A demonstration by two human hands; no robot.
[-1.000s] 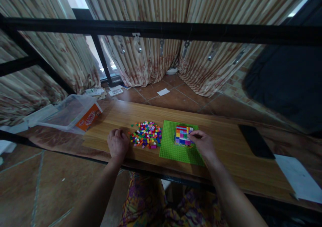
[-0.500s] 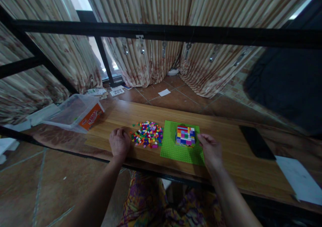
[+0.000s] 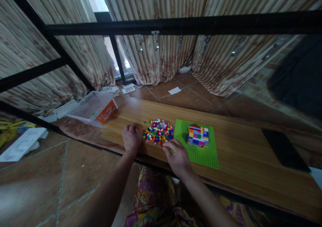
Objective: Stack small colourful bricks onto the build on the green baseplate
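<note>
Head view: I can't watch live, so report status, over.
Right hand at near edge of loose bricks, grip unclear. Left hand curled on tabletop, left of them. Multicolored brick block on green baseplate. Right hand hides baseplate's near-left corner.

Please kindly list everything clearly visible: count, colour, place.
Loose bricks: many, mixed, left of baseplate
Brick block: one, multicoloured, on baseplate
Baseplate: one, green, on table
Table: one, brown, centre
Bin: one, clear, table's left
Slab: one, black, table's right
Papers: several, whitish, scattered
Moulded piece: one, white, left edge
Curtains: several, striped beige, background
Bars: several, black, top and left
Trousers: one pair, multicoloured, bottom
Left grip: one, bare, beside bricks
Right grip: one, bare, at bricks' edge
</note>
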